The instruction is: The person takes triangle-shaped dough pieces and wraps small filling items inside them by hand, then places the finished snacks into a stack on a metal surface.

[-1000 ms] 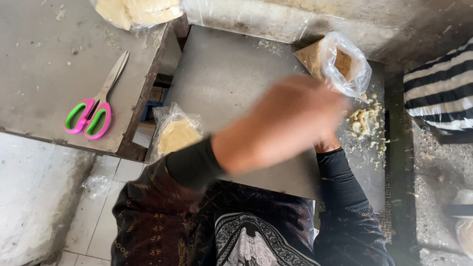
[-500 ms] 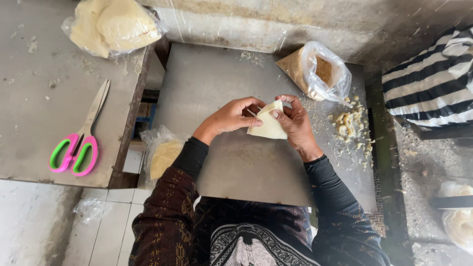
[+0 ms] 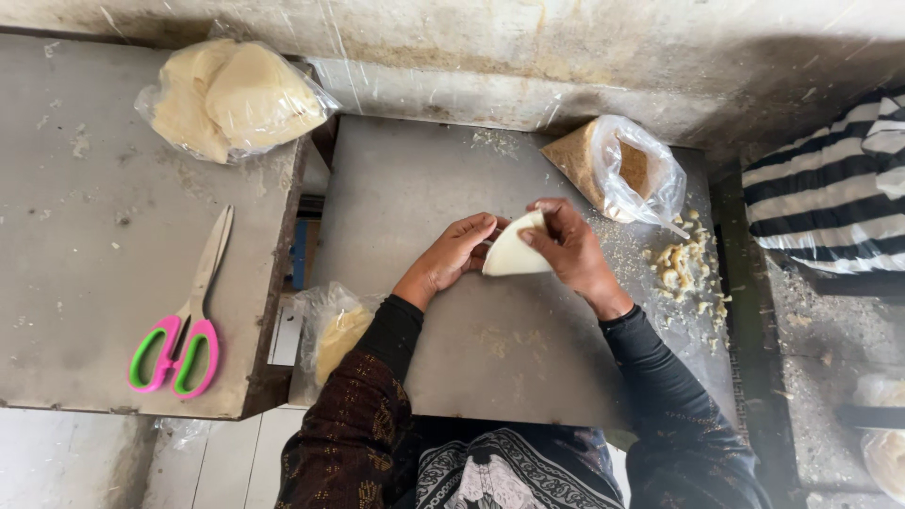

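Note:
Both my hands hold one pale, thin sheet of dough (image 3: 514,254) folded into a cone-like shape just above the grey metal work table (image 3: 415,188). My left hand (image 3: 457,253) pinches its left edge. My right hand (image 3: 570,247) wraps over its right side and top edge. An open clear plastic bag of brown crumbly filling (image 3: 617,168) stands just behind my right hand. Pale crumbs and scraps (image 3: 686,269) lie on the table to the right of my right wrist.
On a second grey table at the left lie a clear bag of pale dough sheets (image 3: 231,99) and pink-and-green handled scissors (image 3: 184,320). Another plastic bag of yellowish pieces (image 3: 335,330) hangs at the gap between tables. Striped cloth (image 3: 834,193) lies at the right.
One second ago my arm swept blurred across the table. Half a second ago both hands held the dough sheet; since then they have folded it tighter, in nearly the same spot.

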